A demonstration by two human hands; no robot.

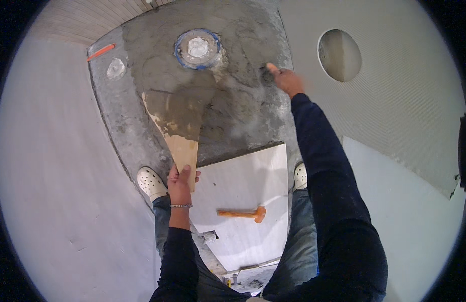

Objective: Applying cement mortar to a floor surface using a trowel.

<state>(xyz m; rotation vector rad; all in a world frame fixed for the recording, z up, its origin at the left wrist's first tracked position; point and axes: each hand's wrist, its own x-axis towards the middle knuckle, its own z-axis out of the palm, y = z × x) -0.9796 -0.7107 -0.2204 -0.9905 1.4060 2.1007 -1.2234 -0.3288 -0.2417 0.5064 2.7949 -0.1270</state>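
My left hand [180,184] grips the narrow near end of a tapered tan board [182,148]. Wet grey mortar coats its wider far part. Farther forward and to the right, my right hand [288,82] is closed just over the mortar bed [238,108], with one digit pointing out to the left. A small dark shape shows beside its fingers; I cannot tell what it is. Beyond the board, a round drain fitting [198,47] with a blue rim and white centre is set in the mortar.
A white panel [243,176] lies between my feet, bearing an orange-headed mallet [243,213]. To the right is a large grey textured panel [394,100] with a round hole. An orange strip [101,52] and a whitish round patch [115,68] are at far left, near the pale wall [51,151].
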